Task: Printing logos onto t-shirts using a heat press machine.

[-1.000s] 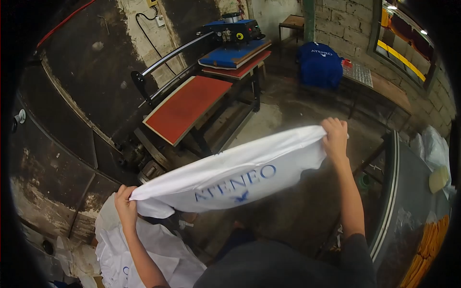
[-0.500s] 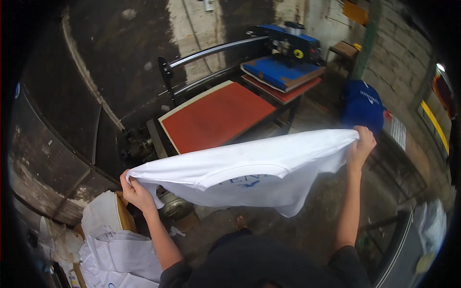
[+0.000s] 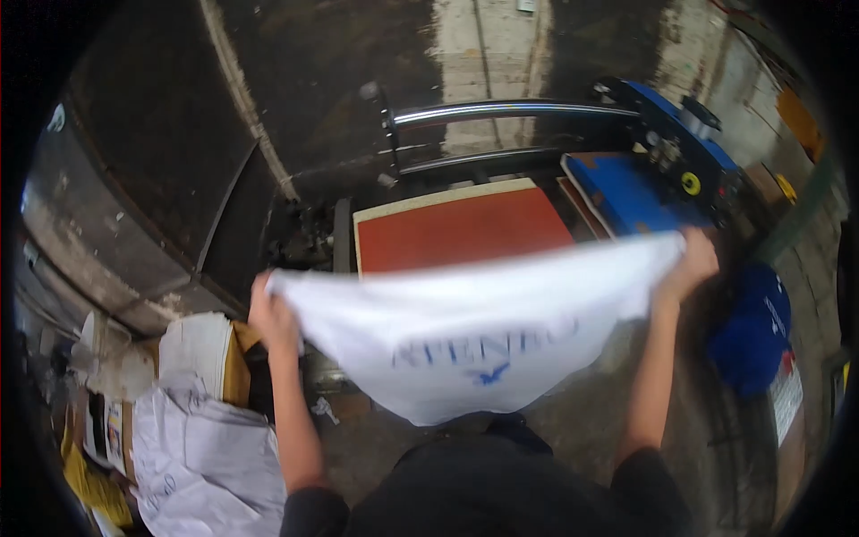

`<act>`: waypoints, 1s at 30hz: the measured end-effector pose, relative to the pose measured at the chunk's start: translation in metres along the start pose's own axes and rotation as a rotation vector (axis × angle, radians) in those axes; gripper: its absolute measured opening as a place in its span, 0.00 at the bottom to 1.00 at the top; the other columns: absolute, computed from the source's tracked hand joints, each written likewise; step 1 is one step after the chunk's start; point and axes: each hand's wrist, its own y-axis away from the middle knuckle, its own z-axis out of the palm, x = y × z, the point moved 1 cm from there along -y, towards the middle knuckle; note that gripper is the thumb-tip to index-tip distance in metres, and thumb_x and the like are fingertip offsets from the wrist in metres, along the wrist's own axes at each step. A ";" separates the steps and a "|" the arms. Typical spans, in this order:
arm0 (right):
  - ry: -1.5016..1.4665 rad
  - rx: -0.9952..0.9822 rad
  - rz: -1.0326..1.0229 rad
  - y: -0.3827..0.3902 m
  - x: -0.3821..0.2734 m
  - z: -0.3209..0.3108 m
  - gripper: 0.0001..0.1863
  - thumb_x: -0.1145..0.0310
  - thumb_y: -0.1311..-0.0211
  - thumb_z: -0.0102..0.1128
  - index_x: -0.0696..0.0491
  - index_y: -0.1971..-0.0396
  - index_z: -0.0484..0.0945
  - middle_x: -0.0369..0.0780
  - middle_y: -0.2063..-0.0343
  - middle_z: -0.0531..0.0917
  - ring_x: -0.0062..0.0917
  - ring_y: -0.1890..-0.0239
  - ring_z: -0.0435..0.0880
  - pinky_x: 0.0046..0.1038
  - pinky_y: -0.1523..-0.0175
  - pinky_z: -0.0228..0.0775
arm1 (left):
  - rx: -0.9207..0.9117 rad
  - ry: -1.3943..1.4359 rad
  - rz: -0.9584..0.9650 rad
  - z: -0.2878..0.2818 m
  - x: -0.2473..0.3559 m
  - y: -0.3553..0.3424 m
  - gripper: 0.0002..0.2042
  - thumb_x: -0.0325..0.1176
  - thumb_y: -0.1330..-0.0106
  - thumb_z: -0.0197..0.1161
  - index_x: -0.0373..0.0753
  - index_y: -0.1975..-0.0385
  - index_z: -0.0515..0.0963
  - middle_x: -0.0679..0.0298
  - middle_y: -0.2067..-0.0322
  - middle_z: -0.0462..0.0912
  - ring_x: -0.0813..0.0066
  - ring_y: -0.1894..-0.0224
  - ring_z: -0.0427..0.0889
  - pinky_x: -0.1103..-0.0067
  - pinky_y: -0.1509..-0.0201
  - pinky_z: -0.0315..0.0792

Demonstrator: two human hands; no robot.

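Note:
A white T-shirt [image 3: 474,313] with blue lettering and a small blue bird-like mark hangs stretched between my two hands, blurred by motion. My left hand [image 3: 273,313] is closed on its left upper corner, and my right hand [image 3: 696,267] grips the right one. Just beyond the shirt lies the orange-red flat pad [image 3: 465,228] of a heat press, partly covered by the fabric. The blue upper platen [image 3: 626,192] of the press stands to the right, over a second pad, below the press head [image 3: 684,161].
Steel rails [image 3: 519,109] run behind the pad along a dark wall. At lower left a pile of white shirts [image 3: 206,456] lies beside a stack of white sheets [image 3: 195,353]. A blue fabric bundle [image 3: 752,327] sits at right. Some scrap [image 3: 325,409] lies on the floor.
The view has turned right, so the press is now squarely ahead. The shirt has swung so its printed front faces me; both hands keep their grip.

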 end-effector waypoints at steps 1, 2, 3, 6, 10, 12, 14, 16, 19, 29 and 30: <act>0.035 -0.030 -0.113 -0.006 0.003 0.050 0.08 0.72 0.58 0.50 0.50 0.74 0.74 0.37 0.75 0.76 0.30 0.67 0.74 0.34 0.61 0.57 | -0.103 -0.134 -0.157 0.032 -0.011 -0.004 0.09 0.22 0.43 0.47 0.36 0.64 0.73 0.50 0.70 0.77 0.56 0.67 0.78 0.71 0.62 0.70; 0.102 -0.069 -0.127 -0.008 -0.002 0.103 0.09 0.72 0.58 0.51 0.50 0.72 0.75 0.36 0.74 0.76 0.30 0.66 0.74 0.37 0.61 0.58 | -0.142 -0.259 -0.300 0.072 -0.027 -0.017 0.08 0.27 0.41 0.51 0.39 0.63 0.74 0.47 0.71 0.76 0.52 0.66 0.77 0.68 0.63 0.70; 0.226 -0.225 -0.136 -0.011 -0.007 0.153 0.10 0.72 0.56 0.52 0.49 0.70 0.75 0.35 0.73 0.77 0.31 0.65 0.74 0.38 0.60 0.59 | -0.306 -0.402 -0.419 0.106 -0.043 -0.033 0.12 0.34 0.40 0.54 0.39 0.58 0.72 0.50 0.65 0.77 0.53 0.61 0.76 0.64 0.60 0.69; 0.130 -0.413 -0.060 0.013 -0.019 0.246 0.21 0.65 0.49 0.56 0.51 0.53 0.69 0.44 0.59 0.72 0.36 0.53 0.70 0.45 0.50 0.58 | -0.237 -0.664 -0.367 0.171 -0.062 -0.026 0.18 0.36 0.41 0.55 0.39 0.52 0.67 0.54 0.56 0.73 0.54 0.52 0.71 0.60 0.54 0.65; -0.195 -0.780 -0.019 0.099 0.006 0.260 0.25 0.65 0.50 0.59 0.56 0.51 0.67 0.48 0.55 0.70 0.41 0.50 0.68 0.47 0.49 0.58 | -0.374 -0.686 -0.418 0.197 -0.049 0.041 0.18 0.35 0.44 0.57 0.37 0.56 0.68 0.54 0.59 0.72 0.54 0.54 0.71 0.60 0.55 0.65; -0.251 -1.031 0.132 0.152 0.023 0.233 0.18 0.64 0.48 0.57 0.57 0.60 0.70 0.50 0.60 0.72 0.44 0.56 0.72 0.44 0.55 0.65 | -0.433 -0.759 -0.437 0.187 -0.025 0.100 0.14 0.36 0.45 0.58 0.35 0.63 0.70 0.53 0.65 0.73 0.52 0.57 0.72 0.61 0.57 0.66; -0.353 -1.157 0.277 0.196 0.040 0.196 0.13 0.66 0.47 0.57 0.59 0.66 0.71 0.50 0.64 0.73 0.46 0.60 0.73 0.42 0.59 0.66 | -0.501 -0.837 -0.529 0.170 0.002 0.157 0.13 0.39 0.44 0.58 0.35 0.67 0.71 0.51 0.65 0.73 0.51 0.60 0.72 0.60 0.60 0.67; -0.345 -1.289 0.353 0.226 0.047 0.170 0.12 0.67 0.47 0.57 0.60 0.67 0.71 0.50 0.65 0.73 0.46 0.60 0.73 0.42 0.59 0.65 | -0.518 -0.866 -0.538 0.162 0.022 0.192 0.12 0.39 0.44 0.58 0.35 0.72 0.70 0.51 0.66 0.73 0.51 0.62 0.73 0.61 0.60 0.67; -0.367 -1.135 0.216 0.248 0.043 0.146 0.11 0.70 0.49 0.59 0.59 0.68 0.69 0.50 0.68 0.73 0.46 0.65 0.74 0.44 0.62 0.65 | -0.574 -0.799 -0.563 0.155 0.035 0.211 0.12 0.39 0.43 0.58 0.35 0.71 0.69 0.51 0.68 0.75 0.52 0.63 0.74 0.61 0.60 0.66; -0.555 -1.203 0.559 0.233 0.055 0.122 0.13 0.80 0.52 0.58 0.56 0.65 0.69 0.42 0.77 0.75 0.35 0.67 0.74 0.34 0.62 0.66 | -0.549 -0.686 -0.805 0.132 0.055 0.204 0.09 0.33 0.43 0.58 0.40 0.65 0.69 0.59 0.70 0.78 0.57 0.61 0.75 0.62 0.57 0.60; -0.587 -1.192 0.509 0.228 0.058 0.122 0.14 0.80 0.52 0.57 0.56 0.63 0.70 0.42 0.76 0.75 0.34 0.67 0.74 0.34 0.62 0.66 | -0.557 -0.731 -0.791 0.133 0.058 0.202 0.10 0.32 0.44 0.59 0.40 0.63 0.69 0.59 0.67 0.77 0.58 0.58 0.74 0.62 0.55 0.59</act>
